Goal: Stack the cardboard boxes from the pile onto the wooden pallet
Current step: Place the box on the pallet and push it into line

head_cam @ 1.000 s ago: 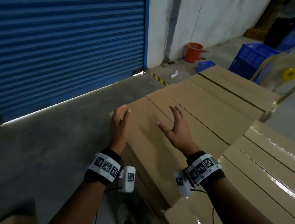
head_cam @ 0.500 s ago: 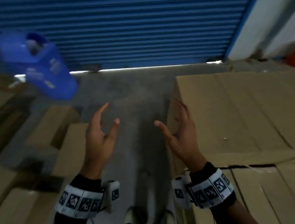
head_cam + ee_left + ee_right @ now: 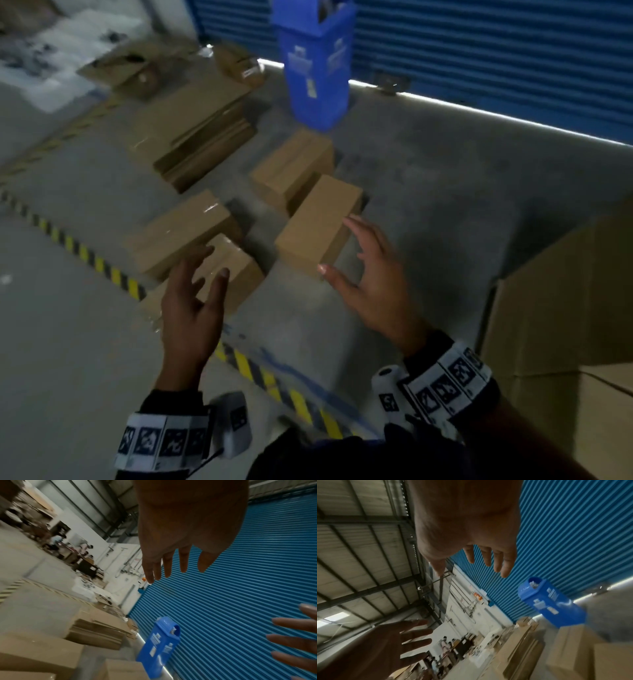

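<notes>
Four or so closed boxes lie loose on the floor ahead, and neither hand holds one yet. By my reading the step in hand is the pickup of the next box. The box nearest the right hand looks the natural choice: it stands free of its neighbours, with bare floor along its right side.

To do it well, I would bend at the knees, bring one palm to each short end of the box, and press inward before lifting, so the smooth cardboard cannot slip. Keep it level and close to the body for the turn toward the stack at the right edge. The pallet itself is not visible; it is presumably under that stack. The blue bin stands just behind the pile and should be left undisturbed.

Both grips are open and empty. The left hand is raised palm inward, fingers spread and slightly bent, over the taped box nearest the striped line. The right hand mirrors it, thumb out toward the left and fingers fanned, in front of the chosen box's near right edge; whether it touches the cardboard cannot be told. The two palms face each other, well apart, set about a box's width.
</notes>
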Motion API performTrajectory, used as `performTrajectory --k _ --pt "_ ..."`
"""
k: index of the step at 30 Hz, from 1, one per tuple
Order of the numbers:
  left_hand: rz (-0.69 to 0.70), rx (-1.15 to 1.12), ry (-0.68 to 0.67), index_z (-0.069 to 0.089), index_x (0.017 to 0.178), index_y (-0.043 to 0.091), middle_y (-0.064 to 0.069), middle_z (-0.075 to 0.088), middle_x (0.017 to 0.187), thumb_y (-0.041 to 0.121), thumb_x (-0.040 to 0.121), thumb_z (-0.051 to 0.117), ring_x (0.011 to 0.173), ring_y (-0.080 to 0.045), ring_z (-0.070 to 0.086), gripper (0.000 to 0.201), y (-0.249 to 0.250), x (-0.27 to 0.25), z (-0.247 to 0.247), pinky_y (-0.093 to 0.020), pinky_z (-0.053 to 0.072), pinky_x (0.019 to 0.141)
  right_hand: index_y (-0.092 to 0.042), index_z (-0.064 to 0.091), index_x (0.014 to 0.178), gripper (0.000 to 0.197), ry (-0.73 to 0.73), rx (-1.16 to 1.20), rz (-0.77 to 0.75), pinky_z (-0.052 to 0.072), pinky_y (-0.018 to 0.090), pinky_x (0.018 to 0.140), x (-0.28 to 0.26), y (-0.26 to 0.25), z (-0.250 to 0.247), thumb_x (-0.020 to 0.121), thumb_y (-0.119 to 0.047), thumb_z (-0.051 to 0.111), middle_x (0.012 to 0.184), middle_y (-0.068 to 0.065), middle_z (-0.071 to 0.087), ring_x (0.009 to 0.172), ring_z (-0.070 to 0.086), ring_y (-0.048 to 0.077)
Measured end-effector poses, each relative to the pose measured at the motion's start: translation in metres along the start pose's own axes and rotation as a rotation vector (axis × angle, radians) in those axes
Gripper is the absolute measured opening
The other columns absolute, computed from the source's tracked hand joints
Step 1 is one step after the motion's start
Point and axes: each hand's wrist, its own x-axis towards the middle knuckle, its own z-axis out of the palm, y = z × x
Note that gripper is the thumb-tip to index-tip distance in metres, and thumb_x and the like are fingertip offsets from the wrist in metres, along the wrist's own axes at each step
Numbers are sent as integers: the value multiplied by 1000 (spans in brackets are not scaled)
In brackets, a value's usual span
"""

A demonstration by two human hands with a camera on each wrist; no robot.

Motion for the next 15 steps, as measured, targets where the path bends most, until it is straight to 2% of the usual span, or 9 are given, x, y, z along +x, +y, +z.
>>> performTrajectory --k 2,5,8,10,13,15 --pt "-27 18 51 57 130 30 0 58 136 35 99 57 128 -20 55 31 -30 3 -50 -49 49 102 -20 44 145 77 -49 29 -30 47 41 104 2 -21 55 82 -60 64 150 -3 41 139 40 11" --pt "-61 57 97 59 129 25 5 57 132 39 97 54 125 -11 54 36 -74 10 -115 -43 49 102 -21 45 143 75 -131 46 -66 48 39 103 7 -44 127 82 -60 63 147 -2 43 135 43 15" --pt "-91 99 133 60 129 21 3 57 130 40 96 53 121 -10 54 38 -112 20 -164 -43 49 99 -21 45 143 76 -211 11 -59 42 33 107 15 -58 187 82 -64 58 147 1 45 136 43 16" --pt "-98 130 142 61 127 20 3 56 128 39 96 54 115 -5 52 36 -135 30 -190 -41 49 96 -20 46 143 76 -255 -2 -36 41 31 108 22 -63 222 82 -64 57 146 0 45 135 42 15" --pt "-121 168 158 64 125 18 3 55 121 35 98 55 107 -3 51 33 -169 54 -222 -41 50 91 -21 45 144 69 -337 14 22 45 40 105 35 -65 272 87 -54 65 145 -1 45 133 44 16" --pt "-134 165 163 65 123 16 2 55 121 33 102 56 106 -1 51 29 -188 77 -237 -37 49 90 -21 44 145 65 -367 8 66 47 44 102 48 -64 303 89 -44 68 145 1 45 132 46 18"
